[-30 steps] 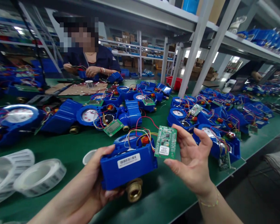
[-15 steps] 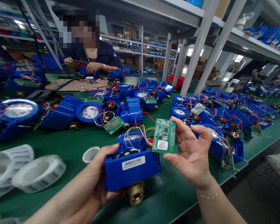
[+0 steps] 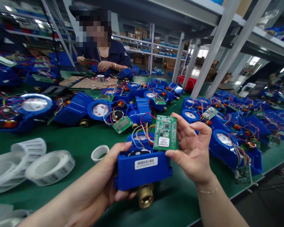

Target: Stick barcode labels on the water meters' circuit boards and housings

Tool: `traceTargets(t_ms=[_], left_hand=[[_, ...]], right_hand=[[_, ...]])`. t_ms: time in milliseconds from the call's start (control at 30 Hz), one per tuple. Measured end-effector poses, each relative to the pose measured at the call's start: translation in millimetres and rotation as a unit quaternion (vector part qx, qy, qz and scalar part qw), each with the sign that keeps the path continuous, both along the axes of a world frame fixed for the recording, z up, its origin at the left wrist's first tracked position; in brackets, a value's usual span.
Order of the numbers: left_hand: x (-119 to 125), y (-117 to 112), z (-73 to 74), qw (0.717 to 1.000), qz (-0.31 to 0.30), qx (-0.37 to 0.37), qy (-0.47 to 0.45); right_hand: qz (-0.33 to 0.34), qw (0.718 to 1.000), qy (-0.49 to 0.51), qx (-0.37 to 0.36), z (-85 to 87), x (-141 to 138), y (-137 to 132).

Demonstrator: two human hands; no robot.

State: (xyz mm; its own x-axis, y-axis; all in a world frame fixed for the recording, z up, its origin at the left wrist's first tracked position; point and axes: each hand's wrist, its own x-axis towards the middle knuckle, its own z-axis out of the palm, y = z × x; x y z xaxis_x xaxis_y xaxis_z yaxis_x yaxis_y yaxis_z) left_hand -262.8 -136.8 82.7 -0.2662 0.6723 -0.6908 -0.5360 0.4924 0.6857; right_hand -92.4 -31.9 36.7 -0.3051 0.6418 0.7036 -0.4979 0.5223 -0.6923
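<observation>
My left hand [image 3: 111,170] grips the left end of a blue water meter [image 3: 142,176], thumb on top and fingers beneath. A barcode label [image 3: 146,163] is on the meter's near side, and a brass threaded fitting [image 3: 146,197] sticks out below. Between the thumb and fingertips of my right hand [image 3: 191,149] is a green circuit board [image 3: 165,130], held by its right edge. The board is tilted up, with chips and a small white label facing me. Coloured wires [image 3: 144,134] run from it into the meter's open housing.
Rolls of barcode labels [image 3: 50,168] lie at the left, near an empty white roll core [image 3: 99,153]. Several blue meters with loose wires and boards [image 3: 100,109] spread across the green table [image 3: 85,145]. Opposite, a person [image 3: 104,56] handles wires. Metal posts [image 3: 217,47] rise at the right.
The view has shifted, so most of the scene sits farther right. The circuit board is now slightly closer over the meter. Both hands keep their holds.
</observation>
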Motion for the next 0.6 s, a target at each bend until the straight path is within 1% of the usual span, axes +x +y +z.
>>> traceTargets(t_ms=[133, 267, 400, 600], left_hand=[[-0.8, 1.2, 0.2, 1.000, -0.002, -0.004, -0.013], [-0.2, 1.1, 0.4, 1.000, -0.008, 0.001, -0.002], [-1.1, 1.1, -2.6, 1.000, 0.006, 0.001, -0.001], [-2.2, 2.7, -0.9, 1.000, 0.020, -0.003, -0.003]], right_hand=[[-0.010, 1.000, -0.012, 0.001, 0.2, 0.6, 0.8], [0.000, 1.000, -0.007, 0.001, 0.3, 0.5, 1.0], [-0.005, 1.000, -0.007, -0.002, -0.2, 0.9, -0.2], [0.026, 1.000, 0.007, -0.009, -0.5, 0.6, 0.9]])
